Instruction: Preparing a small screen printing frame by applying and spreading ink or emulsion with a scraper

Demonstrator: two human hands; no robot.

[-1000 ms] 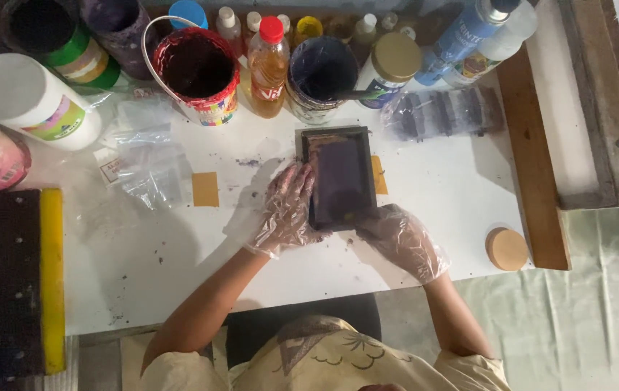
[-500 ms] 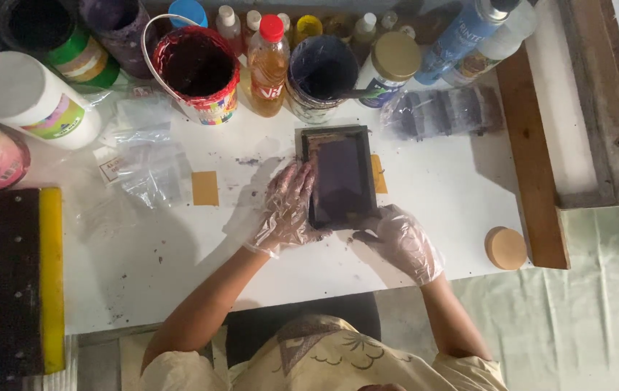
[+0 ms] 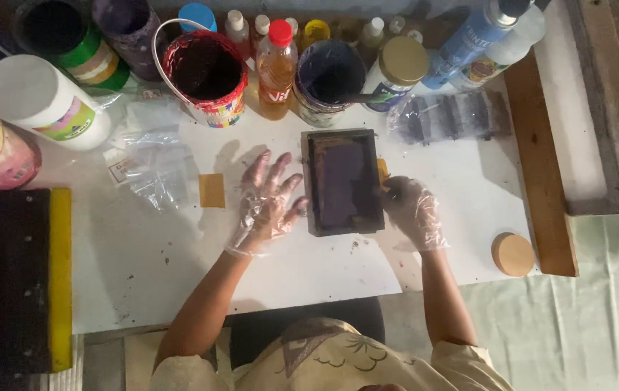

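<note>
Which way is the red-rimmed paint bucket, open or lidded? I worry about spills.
Open. The bucket stands upright with no lid, its dark inside showing from above, white handle raised.

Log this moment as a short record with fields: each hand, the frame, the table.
left hand: gloved, fingers spread, beside the frame's left edge; contact unclear
right hand: gloved, at the frame's right edge
dark frame: flat on the white table, purple panel up
behind frame: open paint bucket, orange bottle, dark jar
left of frame: tan square, plastic bags
</note>
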